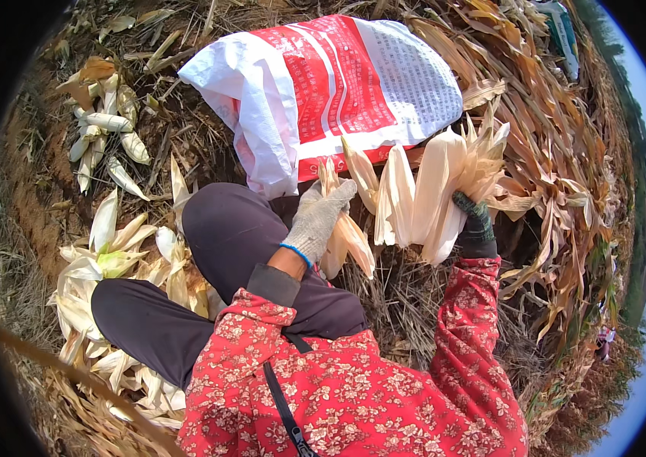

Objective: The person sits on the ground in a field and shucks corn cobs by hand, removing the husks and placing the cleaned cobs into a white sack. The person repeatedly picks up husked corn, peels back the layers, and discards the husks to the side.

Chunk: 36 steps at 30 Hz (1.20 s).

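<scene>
My left hand (323, 212), in a pale knit glove with a blue cuff edge, is closed around dry corn husk leaves (351, 243) that stick out above and below the fist. Farther right, my right hand (474, 220) wears a dark green patterned glove. It grips a bunch of pale dry corn husks (443, 177), spread out to the left of its fingers. Whether a cob lies inside either bundle cannot be seen. Just beyond the hands lies a white and red woven sack (334, 85) bearing printed writing.
Loose husks (123, 371) are heaped beside my bent legs (231, 240) on the left. Several corn ears (108, 123) lie on the soil at upper left. Dry corn stalks (534, 114) form a long pile on the right. A distant person (605, 341) shows at the right rim.
</scene>
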Each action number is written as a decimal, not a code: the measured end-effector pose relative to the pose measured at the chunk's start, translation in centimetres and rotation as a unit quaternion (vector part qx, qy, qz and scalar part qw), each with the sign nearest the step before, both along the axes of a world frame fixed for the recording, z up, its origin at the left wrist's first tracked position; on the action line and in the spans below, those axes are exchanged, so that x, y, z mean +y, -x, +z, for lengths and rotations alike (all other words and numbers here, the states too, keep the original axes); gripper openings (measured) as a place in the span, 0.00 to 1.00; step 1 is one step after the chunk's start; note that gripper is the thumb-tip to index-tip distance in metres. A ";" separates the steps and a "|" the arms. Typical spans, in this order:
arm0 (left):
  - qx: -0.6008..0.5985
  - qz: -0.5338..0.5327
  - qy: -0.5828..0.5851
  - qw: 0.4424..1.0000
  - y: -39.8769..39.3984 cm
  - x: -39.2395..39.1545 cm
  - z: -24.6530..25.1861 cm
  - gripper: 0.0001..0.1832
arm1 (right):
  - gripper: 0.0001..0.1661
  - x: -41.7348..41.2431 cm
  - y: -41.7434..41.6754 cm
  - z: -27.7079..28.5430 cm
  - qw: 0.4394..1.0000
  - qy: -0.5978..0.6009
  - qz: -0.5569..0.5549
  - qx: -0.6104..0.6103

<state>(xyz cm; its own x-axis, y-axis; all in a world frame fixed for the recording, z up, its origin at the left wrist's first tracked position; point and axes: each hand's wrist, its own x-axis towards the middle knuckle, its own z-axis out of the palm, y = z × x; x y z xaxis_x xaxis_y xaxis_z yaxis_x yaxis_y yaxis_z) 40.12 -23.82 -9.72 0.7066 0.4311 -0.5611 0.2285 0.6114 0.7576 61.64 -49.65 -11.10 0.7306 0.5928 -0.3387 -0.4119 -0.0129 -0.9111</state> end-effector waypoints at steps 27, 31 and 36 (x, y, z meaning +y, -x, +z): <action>-0.143 0.001 0.088 0.986 0.9 -0.1 -0.1 0.23 | 0.21 7.6 7.8 1.2 0.928 0.199 0.228 -0.219; -0.097 0.102 0.129 0.982 0.8 0.5 -0.9 0.14 | 0.33 8.1 8.5 -1.1 0.995 0.031 0.097 0.021; -0.107 0.030 0.023 0.993 0.6 0.5 -0.3 0.21 | 0.28 7.1 7.6 -2.9 0.990 0.051 0.134 0.004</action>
<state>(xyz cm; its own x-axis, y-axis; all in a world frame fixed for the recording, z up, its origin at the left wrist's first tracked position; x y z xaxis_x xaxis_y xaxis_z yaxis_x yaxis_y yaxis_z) 39.56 -23.30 -9.99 0.7858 0.4541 -0.4199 0.0262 0.6539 0.7561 54.02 -42.60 -14.03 0.5489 0.7277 -0.4114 -0.3879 -0.2142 -0.8965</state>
